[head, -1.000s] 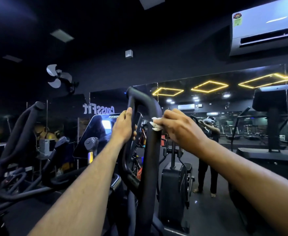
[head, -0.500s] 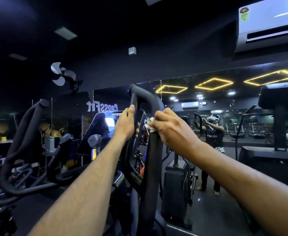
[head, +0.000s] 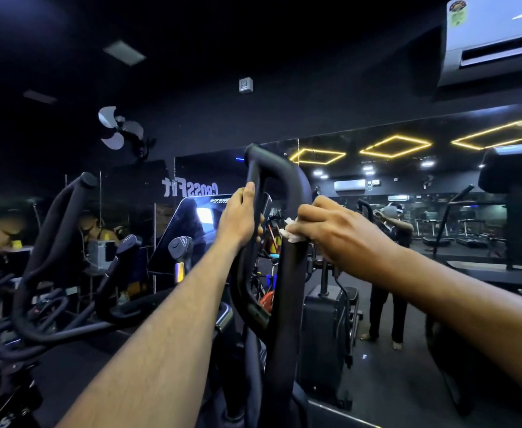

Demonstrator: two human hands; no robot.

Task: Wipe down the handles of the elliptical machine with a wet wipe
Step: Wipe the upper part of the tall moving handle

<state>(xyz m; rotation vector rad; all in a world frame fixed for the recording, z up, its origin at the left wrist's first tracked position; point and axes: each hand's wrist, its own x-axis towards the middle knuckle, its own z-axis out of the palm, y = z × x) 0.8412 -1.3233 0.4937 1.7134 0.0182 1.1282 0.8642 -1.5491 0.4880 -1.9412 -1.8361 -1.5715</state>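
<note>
Mid-wipe here: right hand (head: 343, 233) fingers pinching the white wet wipe (head: 290, 233) against the looped handle (head: 287, 273), left hand (head: 238, 220) wrapped closed around the bar just beside it, and next, I'd say, the wipe slides down the shaft below those fingertips.

Place is gym. Dark room, black walls. Big wall mirror (head: 377, 186) shows yellow diamond-shaped ceiling lights (head: 395, 146) and treadmills (head: 469, 236). White backwards "CrossFit" letters (head: 190, 187) on glass. Black curved exercise machine handles (head: 272, 242) all around. White air conditioner (head: 497, 35) up high.
</note>
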